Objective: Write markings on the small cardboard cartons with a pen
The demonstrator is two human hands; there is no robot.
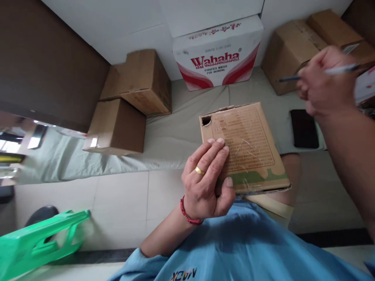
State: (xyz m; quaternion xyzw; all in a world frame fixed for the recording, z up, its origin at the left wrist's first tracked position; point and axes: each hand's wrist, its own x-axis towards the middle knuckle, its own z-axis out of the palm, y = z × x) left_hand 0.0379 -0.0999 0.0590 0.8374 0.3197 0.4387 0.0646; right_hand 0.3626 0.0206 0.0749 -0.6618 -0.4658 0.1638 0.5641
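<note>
The flat brown cardboard box [252,144] sits tilted over the lap, printed face up, gripped at its near left corner by the left hand [205,179]. It has a ragged hole at the far left corner, faint printing and a green band along the near edge. The slim pen [341,70], pale barrel and dark tip, lies level in the raised right hand [325,82], tip pointing left, well apart from the box.

The cardboard box [249,144] in the left hand [205,187] is showing brown, with faint printed lines and a green band. The hand is wearing a gold ring [199,170] and a red bracelet [187,214]. The pen [336,70] in the right hand [325,84] is looking white and dark. The carton [218,54] is showing white with red letters and stripes.
</note>
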